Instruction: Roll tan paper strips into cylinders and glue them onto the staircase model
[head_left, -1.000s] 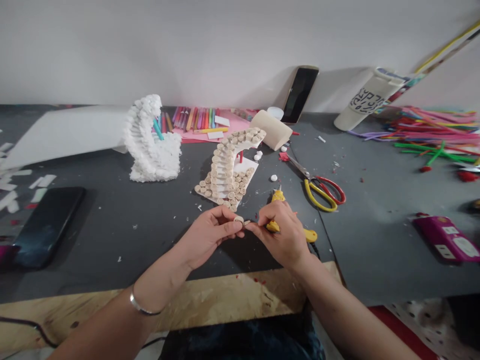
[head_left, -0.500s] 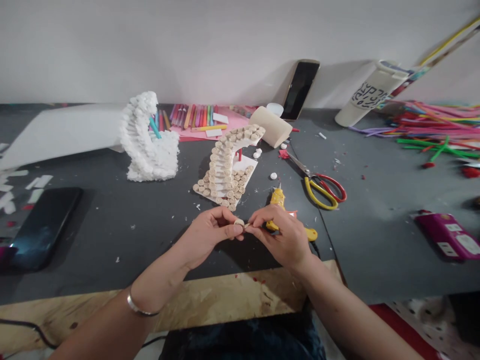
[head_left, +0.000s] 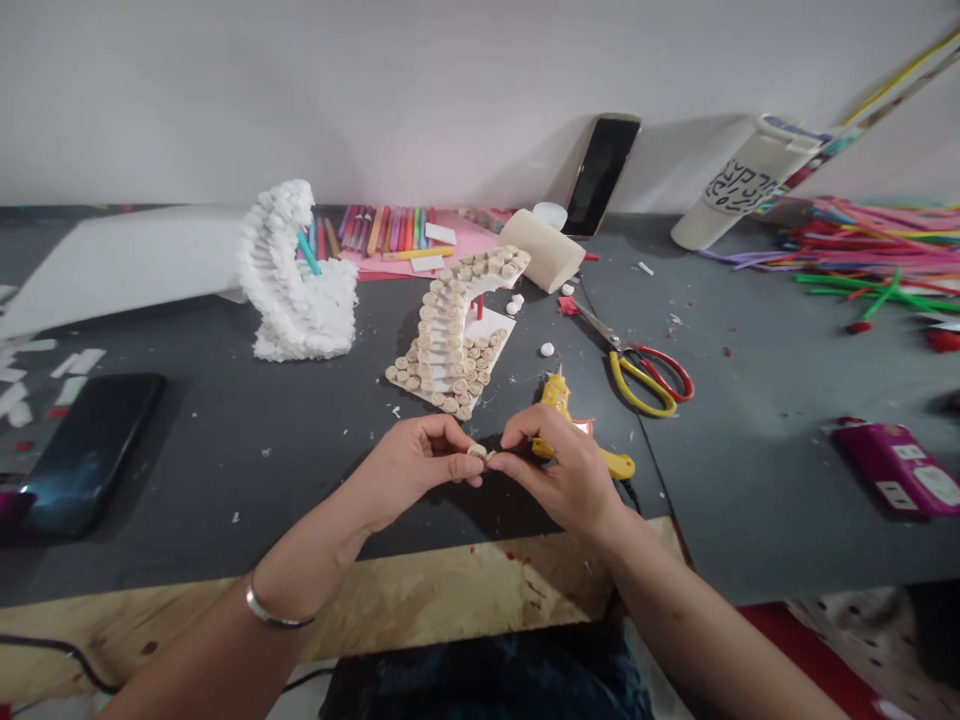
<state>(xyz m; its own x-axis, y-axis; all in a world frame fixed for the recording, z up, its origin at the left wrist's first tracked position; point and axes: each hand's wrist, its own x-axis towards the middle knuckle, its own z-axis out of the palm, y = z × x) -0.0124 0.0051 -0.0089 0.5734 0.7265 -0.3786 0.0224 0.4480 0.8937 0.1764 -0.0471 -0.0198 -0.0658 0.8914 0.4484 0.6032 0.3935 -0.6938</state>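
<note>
Your left hand [head_left: 416, 465] pinches a small beige paper-like coil [head_left: 477, 452], likely light, crushable: hold its rim; alongside, your right hand [head_left: 566, 468] pinches a pale strip [head_left: 491, 456].

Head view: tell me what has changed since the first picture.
The left hand, pinching the small coil, and the right hand both shifted slightly toward the person, uncovering more of the yellow glue gun. Nothing was visibly let go. The scissors, white model and beige model stayed put.
</note>
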